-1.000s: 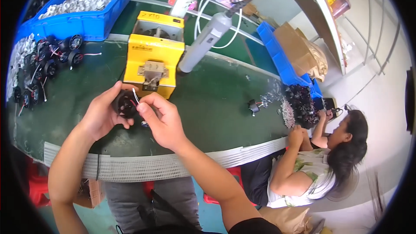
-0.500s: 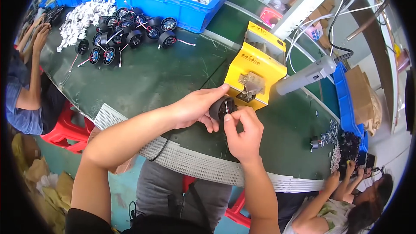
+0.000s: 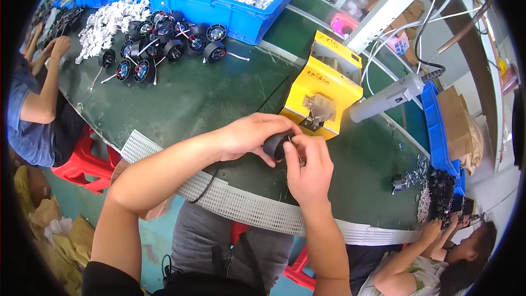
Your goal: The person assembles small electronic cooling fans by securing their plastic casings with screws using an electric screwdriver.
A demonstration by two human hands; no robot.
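My left hand (image 3: 249,136) is wrapped round a black cylindrical housing (image 3: 274,147), with the thumb side on top and fingers beneath it. At the right, open end of that housing, my right hand (image 3: 310,171) has its thumb and forefinger pinched together. A thin pale bit, like a wire end, shows by these fingertips, but what they hold is mostly hidden. Just beyond both hands stands a yellow bench machine (image 3: 323,85) with a small metal mechanism at its front. Neither hand touches the mechanism.
A grey electric screwdriver (image 3: 389,97) leans right of the machine. Similar black housings with wires (image 3: 164,41) lie heaped at the far left, beside white pieces (image 3: 107,27) and a blue bin (image 3: 235,19). Small parts (image 3: 419,178) lie at right. Co-workers sit on both sides.
My right fingertips have moved up slightly, over the housing's opening. The housing has turned a little, and the red and white wires inside are now mostly covered.
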